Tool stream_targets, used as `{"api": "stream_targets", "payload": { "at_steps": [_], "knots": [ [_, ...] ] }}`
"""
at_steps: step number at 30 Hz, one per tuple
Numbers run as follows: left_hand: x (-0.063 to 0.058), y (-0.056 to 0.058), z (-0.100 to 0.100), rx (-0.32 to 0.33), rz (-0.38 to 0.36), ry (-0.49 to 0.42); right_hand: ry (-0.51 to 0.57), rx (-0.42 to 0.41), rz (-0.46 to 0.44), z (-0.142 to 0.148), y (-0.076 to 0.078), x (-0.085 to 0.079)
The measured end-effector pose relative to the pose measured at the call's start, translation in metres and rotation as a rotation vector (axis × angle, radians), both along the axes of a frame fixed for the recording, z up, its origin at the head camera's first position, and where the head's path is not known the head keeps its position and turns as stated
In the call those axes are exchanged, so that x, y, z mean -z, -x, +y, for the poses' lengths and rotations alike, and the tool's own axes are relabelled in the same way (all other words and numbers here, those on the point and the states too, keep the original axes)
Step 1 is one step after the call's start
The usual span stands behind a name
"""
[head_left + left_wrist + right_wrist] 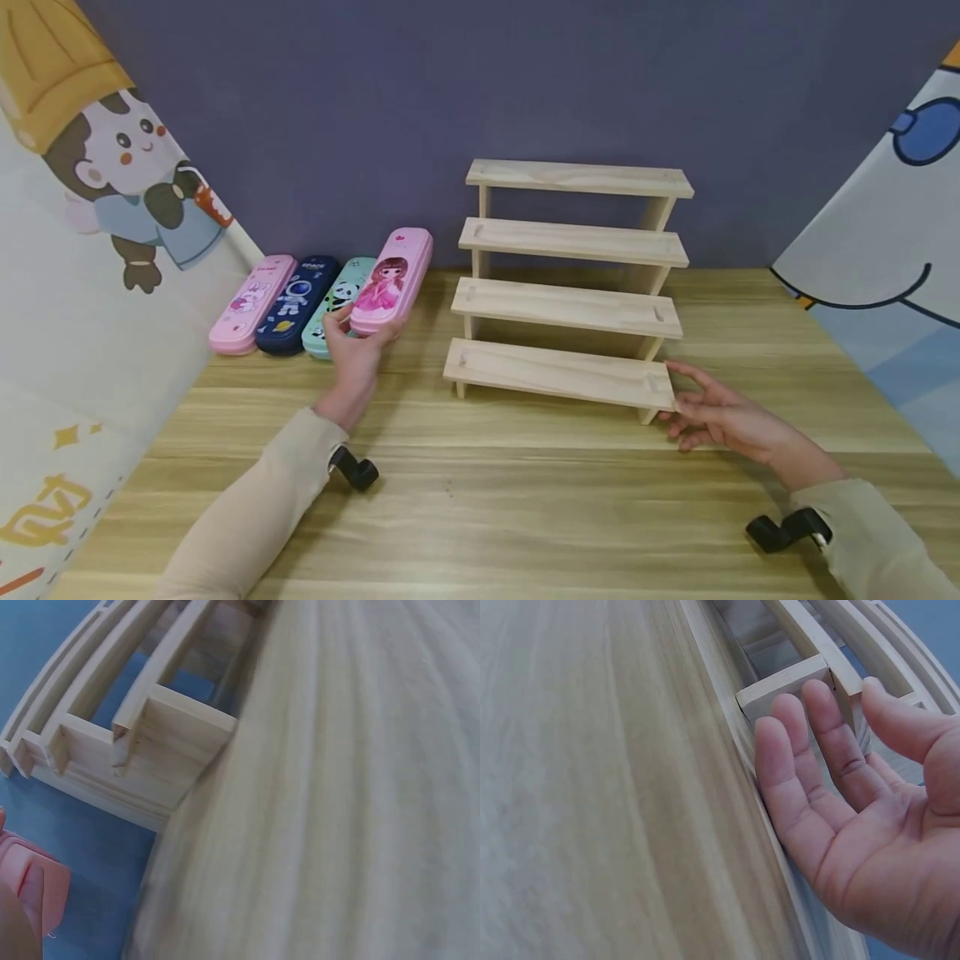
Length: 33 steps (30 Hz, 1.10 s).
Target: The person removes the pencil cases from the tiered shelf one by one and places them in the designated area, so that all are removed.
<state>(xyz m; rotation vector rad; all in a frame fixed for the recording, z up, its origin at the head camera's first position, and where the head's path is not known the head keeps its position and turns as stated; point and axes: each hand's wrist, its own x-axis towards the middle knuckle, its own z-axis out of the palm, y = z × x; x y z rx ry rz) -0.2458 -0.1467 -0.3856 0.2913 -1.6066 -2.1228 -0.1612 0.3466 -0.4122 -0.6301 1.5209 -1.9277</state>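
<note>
My left hand (356, 360) grips the lower end of a pink pencil case (393, 279) with a doll in a pink dress on its lid. It is tilted up and overlaps a mint-green panda pencil case (343, 292) in the head view. Only a corner of the held pink case (54, 889) shows in the left wrist view. My right hand (731, 421) is at the right end of a four-tier wooden stand (558, 371), its fingers loosely extended. Up close in the right wrist view, the thumb and fingertips are right at the end of the lowest board (846, 682).
Left of the panda case lie a navy astronaut pencil case (296, 307) and a pale pink bunny pencil case (253, 304), side by side. A dark wall (360, 125) rises behind the wood-grain table (480, 508). Cartoon-printed panels (90, 333) flank both sides.
</note>
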Motion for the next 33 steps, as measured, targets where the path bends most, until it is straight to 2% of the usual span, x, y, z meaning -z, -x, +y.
{"api": "stream_targets", "payload": {
  "at_steps": [7,16,21,26,33],
  "knots": [
    [0.010,-0.002,-0.004,-0.021,-0.108,0.093,-0.005,0.011,-0.006,-0.001,0.000,0.001],
    [0.019,-0.001,-0.005,-0.055,-0.139,0.125,-0.032,0.026,0.005,0.000,0.000,0.001],
    [0.022,-0.002,-0.006,-0.026,-0.145,0.059,-0.021,0.022,-0.006,0.000,0.000,0.001],
    [0.024,-0.004,-0.007,0.037,-0.177,0.013,-0.019,0.018,-0.003,0.000,0.000,0.001],
    [0.025,-0.009,-0.005,0.096,-0.245,0.072,-0.009,0.016,-0.007,0.000,0.000,0.001]
  ]
}}
